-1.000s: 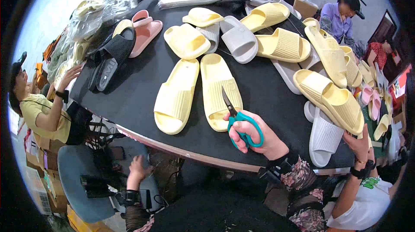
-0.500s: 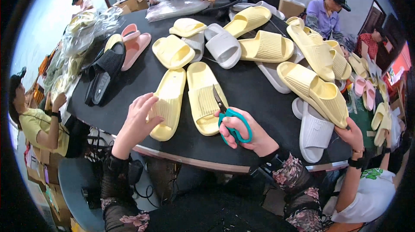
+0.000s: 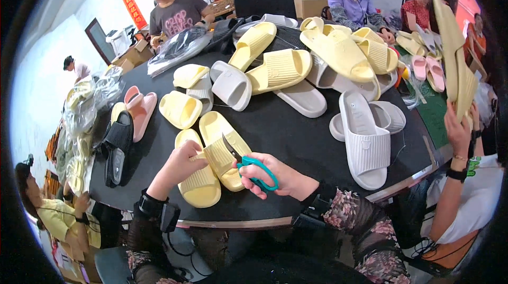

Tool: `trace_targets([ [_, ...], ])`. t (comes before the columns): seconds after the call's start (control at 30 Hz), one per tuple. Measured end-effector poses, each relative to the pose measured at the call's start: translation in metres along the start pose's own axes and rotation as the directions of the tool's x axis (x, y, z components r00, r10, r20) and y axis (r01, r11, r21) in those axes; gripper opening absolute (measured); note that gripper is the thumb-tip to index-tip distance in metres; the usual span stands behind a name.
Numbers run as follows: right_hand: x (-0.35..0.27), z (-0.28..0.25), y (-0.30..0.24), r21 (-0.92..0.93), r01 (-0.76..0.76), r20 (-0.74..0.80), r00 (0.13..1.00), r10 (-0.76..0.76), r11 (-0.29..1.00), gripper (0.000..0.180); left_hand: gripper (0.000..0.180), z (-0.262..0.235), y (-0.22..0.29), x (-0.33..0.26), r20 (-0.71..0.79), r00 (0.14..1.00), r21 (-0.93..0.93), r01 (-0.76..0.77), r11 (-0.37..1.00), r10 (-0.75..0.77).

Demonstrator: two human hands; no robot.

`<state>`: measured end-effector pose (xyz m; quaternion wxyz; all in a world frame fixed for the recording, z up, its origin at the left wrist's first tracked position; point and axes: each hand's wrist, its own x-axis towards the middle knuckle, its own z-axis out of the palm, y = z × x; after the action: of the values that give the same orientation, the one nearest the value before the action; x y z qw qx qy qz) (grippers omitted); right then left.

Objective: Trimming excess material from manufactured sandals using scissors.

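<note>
Two yellow slippers lie side by side before me, toes toward me. My left hand (image 3: 182, 166) has its fingers curled closed at the strap of the left yellow slipper (image 3: 199, 191); the fingertips are partly hidden. My right hand (image 3: 280, 177) is wrapped round the teal handles of small scissors (image 3: 267, 174). Their dark blades point up and left over the strap of the right yellow slipper (image 3: 218, 153). Past these slippers sit another yellow slipper (image 3: 180, 110) and a grey slipper (image 3: 231, 85).
A pile of yellow and grey slippers (image 3: 338, 54) covers the table's far right. A grey slipper (image 3: 365, 146) lies nearer me. Black (image 3: 117, 144) and pink slippers (image 3: 141, 109) are at left, plastic bags (image 3: 180, 48) beyond. At right, a co-worker's hand (image 3: 459, 128) raises yellow slippers (image 3: 454, 56). Other people sit around.
My left hand has closed at the left slipper's strap, and the two slippers lie closer together. The co-worker at right has lifted yellow slippers off the table. The view has shifted.
</note>
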<state>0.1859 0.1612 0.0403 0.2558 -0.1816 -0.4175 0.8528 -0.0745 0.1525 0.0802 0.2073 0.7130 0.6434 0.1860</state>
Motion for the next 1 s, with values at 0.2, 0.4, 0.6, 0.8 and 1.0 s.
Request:
trace_targets([
  [0.2,0.001,-0.003,-0.001,0.009,0.015,0.013,1.0,-0.015,1.0,0.027,0.044,0.001,0.002,0.016,0.284,0.958,-0.12,0.084,0.989,-0.047],
  [0.4,-0.001,-0.003,-0.003,-0.003,0.051,-0.024,0.998,-0.051,0.999,0.029,0.035,-0.001,-0.004,0.008,0.398,0.893,-0.326,0.351,0.878,-0.209],
  [0.6,-0.007,-0.005,-0.009,-0.005,0.083,-0.054,0.995,-0.083,0.997,0.03,0.035,-0.007,0.045,-0.052,0.367,0.922,-0.595,0.336,0.73,-0.125],
  [0.8,-0.008,-0.002,-0.012,0.042,0.131,-0.034,0.991,-0.13,0.99,0.029,0.048,0.009,0.035,-0.097,0.19,0.97,-0.866,0.237,0.441,-0.149],
  [1.0,-0.008,0.005,-0.011,-0.148,0.19,-0.058,0.978,-0.2,0.971,0.032,0.059,0.027,0.039,-0.099,-0.317,0.89,-0.93,-0.224,0.293,-0.326],
])
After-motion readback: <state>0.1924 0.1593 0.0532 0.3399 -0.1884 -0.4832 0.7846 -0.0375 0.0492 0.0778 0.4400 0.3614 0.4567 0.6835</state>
